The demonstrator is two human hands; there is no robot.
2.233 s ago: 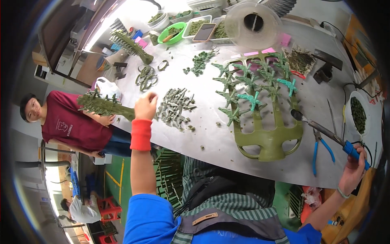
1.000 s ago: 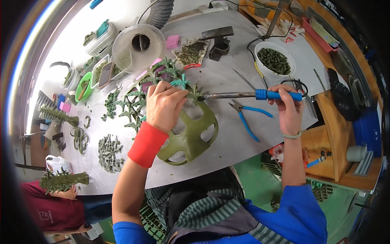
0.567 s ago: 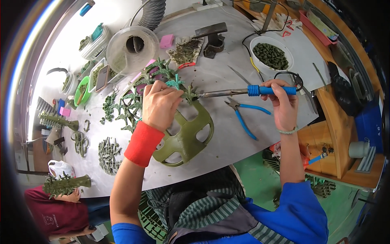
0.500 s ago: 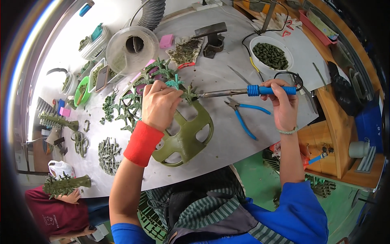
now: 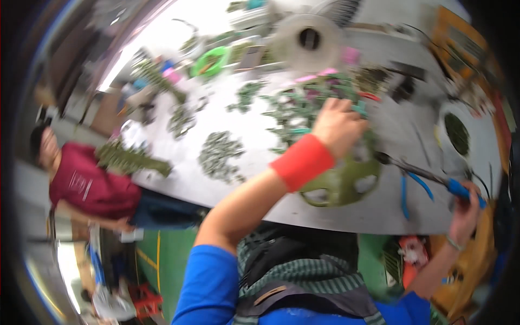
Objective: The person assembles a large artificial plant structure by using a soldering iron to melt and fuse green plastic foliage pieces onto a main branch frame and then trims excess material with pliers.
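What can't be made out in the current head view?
What the left hand holds, if anything: head view, hidden by the hand's back.
Whether the blue-handled metal tool touches the olive-green plastic frame: head view, motion blur.
Number of small grey-green heaped pieces: head view, tiny and smeared.
Far end of the grey ribbed hose: head view, cut by the top edge.

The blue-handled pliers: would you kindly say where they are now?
In the head view, the pliers lie right of centre on the table, between the green frame and the right hand.
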